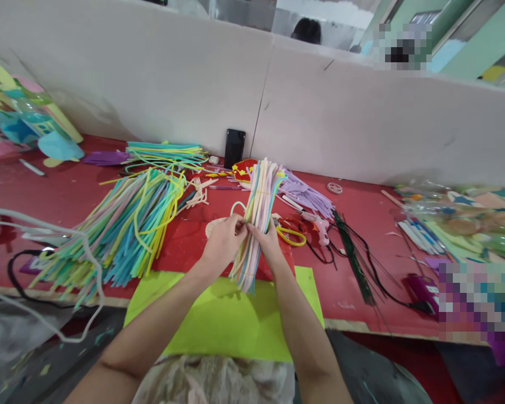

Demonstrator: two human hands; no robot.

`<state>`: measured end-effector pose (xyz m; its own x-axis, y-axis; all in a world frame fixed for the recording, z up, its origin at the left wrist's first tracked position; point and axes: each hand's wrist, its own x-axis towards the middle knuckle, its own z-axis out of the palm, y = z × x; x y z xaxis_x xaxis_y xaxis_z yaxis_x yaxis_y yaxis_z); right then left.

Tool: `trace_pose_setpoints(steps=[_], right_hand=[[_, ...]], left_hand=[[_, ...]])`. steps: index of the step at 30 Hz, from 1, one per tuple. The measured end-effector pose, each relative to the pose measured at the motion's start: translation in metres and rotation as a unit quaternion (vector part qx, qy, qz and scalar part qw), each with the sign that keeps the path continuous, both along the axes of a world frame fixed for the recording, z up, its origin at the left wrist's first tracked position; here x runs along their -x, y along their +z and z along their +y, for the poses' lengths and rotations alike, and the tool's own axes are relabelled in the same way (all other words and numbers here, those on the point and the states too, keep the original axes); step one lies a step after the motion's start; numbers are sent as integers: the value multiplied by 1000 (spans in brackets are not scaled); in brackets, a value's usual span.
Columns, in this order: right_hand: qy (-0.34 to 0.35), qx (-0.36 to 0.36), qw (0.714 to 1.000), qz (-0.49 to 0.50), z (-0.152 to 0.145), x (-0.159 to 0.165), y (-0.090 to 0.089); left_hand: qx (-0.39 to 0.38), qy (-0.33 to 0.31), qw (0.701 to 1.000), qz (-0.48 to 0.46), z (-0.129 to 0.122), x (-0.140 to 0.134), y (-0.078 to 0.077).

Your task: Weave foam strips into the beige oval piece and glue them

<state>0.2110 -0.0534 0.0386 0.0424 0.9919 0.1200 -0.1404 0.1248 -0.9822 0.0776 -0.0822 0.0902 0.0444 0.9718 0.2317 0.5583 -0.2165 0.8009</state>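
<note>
Over one flat lime sheet (pixel 223 322), left hand (pixel 223 240) and right hand (pixel 268 240) grasp one bundle (pixel 261 193) — slim, pastel stems (pixel 244 269). One oblong phone (pixel 234 147) stands beyond.

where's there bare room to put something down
Bare red table shows left of the big stem pile, in front of the purple strips, and between lime sheet and dark green stems. Crowded: around the glue gun, behind the held bundle.

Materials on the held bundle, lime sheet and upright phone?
Bundle: soft fibre or foam, perhaps fuzzy craft stems; matte, thin, bendable-looking strands, fuzz unresolved.
Lime sheet: probably felt, foam or paper; flat, even colour, no strong gloss.
Phone: likely glass-fronted; dark, smooth face. Body material can't be told.
</note>
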Motion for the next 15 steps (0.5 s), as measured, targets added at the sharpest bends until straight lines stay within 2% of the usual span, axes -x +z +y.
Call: trace_pose_setpoints(steps=[2, 4, 9, 15], right_hand=[[0, 18, 1000, 26, 1, -1, -1], [-5, 29, 999, 42, 2, -2, -2], [-47, 22, 998, 25, 2, -2, 1], [-44, 24, 998, 35, 1, -1, 3]], left_hand=[[31, -4, 997, -75, 0, 2, 2], [43, -9, 994, -103, -1, 5, 3], [-37, 3, 999, -15, 2, 13, 1], [6, -27, 999, -22, 1, 10, 1]])
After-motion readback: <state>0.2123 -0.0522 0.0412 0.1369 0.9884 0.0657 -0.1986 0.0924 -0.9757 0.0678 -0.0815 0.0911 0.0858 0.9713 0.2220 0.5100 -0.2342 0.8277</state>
